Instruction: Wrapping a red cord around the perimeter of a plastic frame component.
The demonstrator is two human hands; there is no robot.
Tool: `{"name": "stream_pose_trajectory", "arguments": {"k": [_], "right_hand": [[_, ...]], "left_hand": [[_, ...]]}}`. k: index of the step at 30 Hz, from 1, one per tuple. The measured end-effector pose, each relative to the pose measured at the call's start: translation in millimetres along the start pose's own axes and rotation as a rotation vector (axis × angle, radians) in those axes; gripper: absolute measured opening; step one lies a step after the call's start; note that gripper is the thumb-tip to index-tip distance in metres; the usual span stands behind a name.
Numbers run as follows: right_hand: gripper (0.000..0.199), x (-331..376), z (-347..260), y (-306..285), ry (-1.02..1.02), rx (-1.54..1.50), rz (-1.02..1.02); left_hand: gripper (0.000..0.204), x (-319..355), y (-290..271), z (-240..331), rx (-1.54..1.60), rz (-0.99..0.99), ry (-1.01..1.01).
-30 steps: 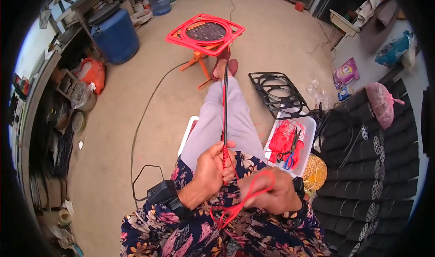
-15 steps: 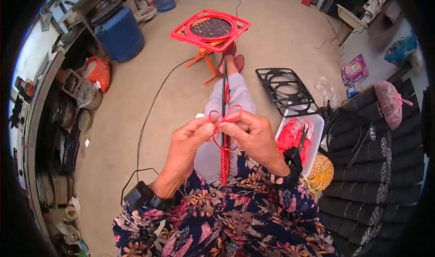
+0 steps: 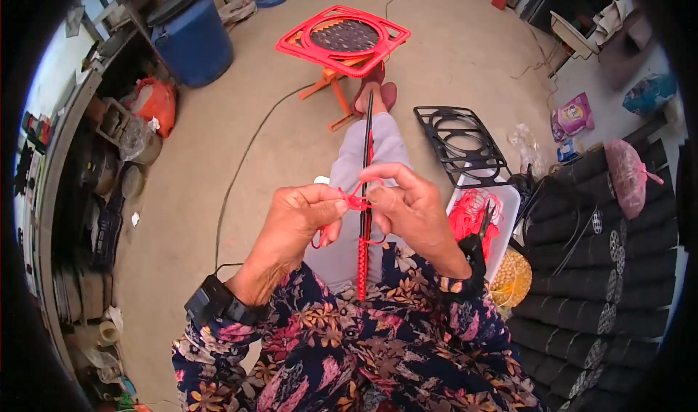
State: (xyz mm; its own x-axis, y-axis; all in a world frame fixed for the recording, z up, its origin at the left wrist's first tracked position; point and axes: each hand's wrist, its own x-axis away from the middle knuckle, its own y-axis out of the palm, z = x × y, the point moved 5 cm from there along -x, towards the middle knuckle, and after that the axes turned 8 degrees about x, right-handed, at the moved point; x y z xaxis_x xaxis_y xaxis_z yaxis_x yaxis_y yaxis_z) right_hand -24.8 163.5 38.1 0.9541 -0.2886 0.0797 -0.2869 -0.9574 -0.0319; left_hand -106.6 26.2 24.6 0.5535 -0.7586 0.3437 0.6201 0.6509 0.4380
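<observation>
Between my fingers is a thin red cord (image 3: pixel 354 200), looped and bunched over the upper part of a black frame (image 3: pixel 368 147). The frame stands on edge in my lap, seen edge-on, with red cord wrapped along its near part (image 3: pixel 363 274). My left hand (image 3: pixel 302 212) pinches the cord between thumb and forefinger, left of the frame. On the other side, my right hand (image 3: pixel 407 203) has its thumb and fingers on the cord too, the forefinger bent above a loop. Part of the cord hangs below both hands.
At my right, a white tub (image 3: pixel 503 227) holds red cord and scissors (image 3: pixel 487 219), with a black frame (image 3: pixel 465 143) across its far end. Ahead, a red frame (image 3: pixel 291 46) rests on an orange stand (image 3: pixel 339 99). Black rolls (image 3: pixel 582 274) are stacked right; a blue barrel (image 3: pixel 193 49) stands left.
The open bow-like loops of red cord have drawn into a smaller bunch. My left hand has shifted slightly left, and my right forefinger has lifted.
</observation>
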Motion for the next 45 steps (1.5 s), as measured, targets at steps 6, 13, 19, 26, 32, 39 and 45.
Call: {"name": "stream_pose_trajectory", "arguments": {"k": [6, 13, 19, 26, 32, 39, 45], "right_hand": [[0.02, 37.0, 29.1, -45.3, 0.11, -0.382, -0.043], [0.015, 42.5, 57.9, -22.6, 0.217, 0.227, -0.061], [0.018, 44.8, 53.4, -5.7, 0.137, 0.405, 0.033], [0.022, 47.0, 42.7, -3.8, 0.046, 0.506, -0.024], [0.012, 45.6, 40.8, -3.4, 0.057, 0.623, -0.075], [0.01, 36.7, 6.1, -35.8, -0.255, 0.428, 0.147], [0.015, 54.7, -40.3, -16.9, -0.173, -0.044, 0.104]], "left_hand": [[0.008, -4.1, -27.6, -18.9, -0.165, 0.116, 0.133], [0.008, 2.8, -5.2, -64.2, -0.054, 0.015, -0.018], [0.01, -0.1, -2.3, -91.5, 0.084, 0.062, -0.028], [0.013, 1.4, 7.4, -90.0, 0.031, 0.024, -0.09], [0.011, 1.7, -0.2, -99.3, 0.022, -0.004, -0.037], [0.014, 12.0, 4.9, -80.1, 0.13, 0.026, 0.123], [0.032, 22.1, 26.5, -83.9, 0.296, -0.164, -0.101]]}}
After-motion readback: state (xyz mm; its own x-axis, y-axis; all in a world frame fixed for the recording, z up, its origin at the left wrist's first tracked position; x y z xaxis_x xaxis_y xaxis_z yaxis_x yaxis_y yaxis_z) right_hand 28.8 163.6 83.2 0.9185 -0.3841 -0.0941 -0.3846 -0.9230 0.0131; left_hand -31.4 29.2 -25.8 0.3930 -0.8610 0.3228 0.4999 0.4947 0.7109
